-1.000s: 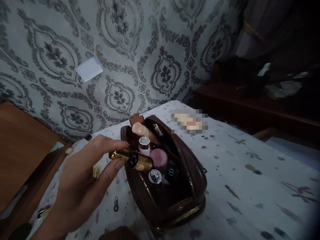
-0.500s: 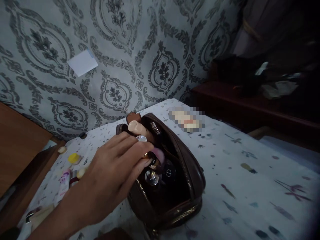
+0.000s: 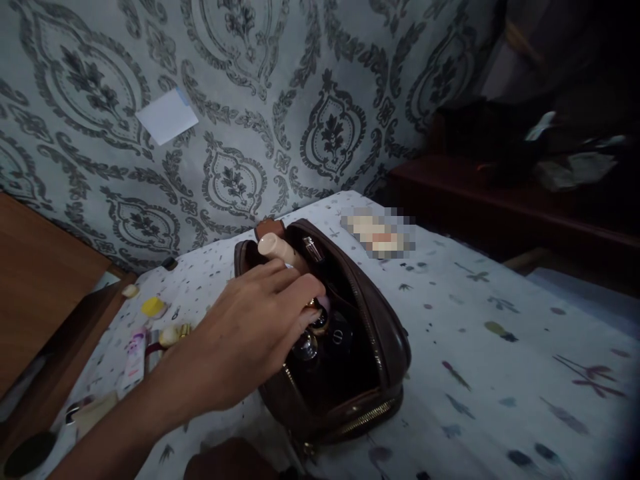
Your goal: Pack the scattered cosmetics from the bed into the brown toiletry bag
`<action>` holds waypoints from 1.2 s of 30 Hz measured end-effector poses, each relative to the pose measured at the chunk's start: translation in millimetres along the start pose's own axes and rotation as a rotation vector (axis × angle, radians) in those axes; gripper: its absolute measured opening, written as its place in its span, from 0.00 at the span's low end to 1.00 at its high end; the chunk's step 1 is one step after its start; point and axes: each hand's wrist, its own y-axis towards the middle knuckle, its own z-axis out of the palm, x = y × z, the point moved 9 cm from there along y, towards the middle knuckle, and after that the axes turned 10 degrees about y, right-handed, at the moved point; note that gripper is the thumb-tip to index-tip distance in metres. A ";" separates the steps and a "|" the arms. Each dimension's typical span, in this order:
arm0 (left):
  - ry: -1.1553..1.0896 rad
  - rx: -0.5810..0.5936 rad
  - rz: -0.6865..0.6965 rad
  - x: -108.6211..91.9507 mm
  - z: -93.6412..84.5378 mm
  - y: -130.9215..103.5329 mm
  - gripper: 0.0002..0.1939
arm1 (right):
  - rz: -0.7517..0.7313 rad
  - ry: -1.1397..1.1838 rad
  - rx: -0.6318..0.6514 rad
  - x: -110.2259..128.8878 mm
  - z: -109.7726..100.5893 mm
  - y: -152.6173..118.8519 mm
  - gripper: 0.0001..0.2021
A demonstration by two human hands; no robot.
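Note:
My left hand (image 3: 265,320) reaches into an unzipped dark brown toiletry bag (image 3: 395,333) on the bed. Its fingers are closed round a small cosmetic item with a black and gold end (image 3: 319,313), mostly hidden by the hand. Just below the fingertips is a clear, round, glassy cap (image 3: 306,347). Beside it lies a black square case with a pale logo (image 3: 339,337). A beige tube (image 3: 277,248) and a shiny capped item (image 3: 314,249) lean in the bag's far end. My right hand cannot be made out; a dark rounded shape shows at the bottom edge.
On the left of the patterned sheet (image 3: 465,387) lie a yellow-capped jar (image 3: 153,307), a pink and white tube (image 3: 135,357) and other small cosmetics. A blurred-out flat item (image 3: 377,233) lies beyond the bag. A patterned wall (image 3: 280,133) stands behind, a dark red ledge (image 3: 440,180) at right.
My left hand has shifted slightly right and up over the bag, its fingers still closed round the item. The view has tilted a little.

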 end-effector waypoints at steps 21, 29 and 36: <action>0.065 0.258 0.064 -9.7 22.2 6.2 0.04 | 0.072 -0.095 0.220 -35.5 25.7 10.4 0.15; 0.062 0.307 0.065 -10.4 24.0 9.0 0.05 | 0.155 -0.169 0.250 -66.7 37.6 25.6 0.16; 0.042 0.303 0.029 -8.2 24.2 6.8 0.06 | 0.151 -0.170 0.237 -61.6 35.2 26.4 0.15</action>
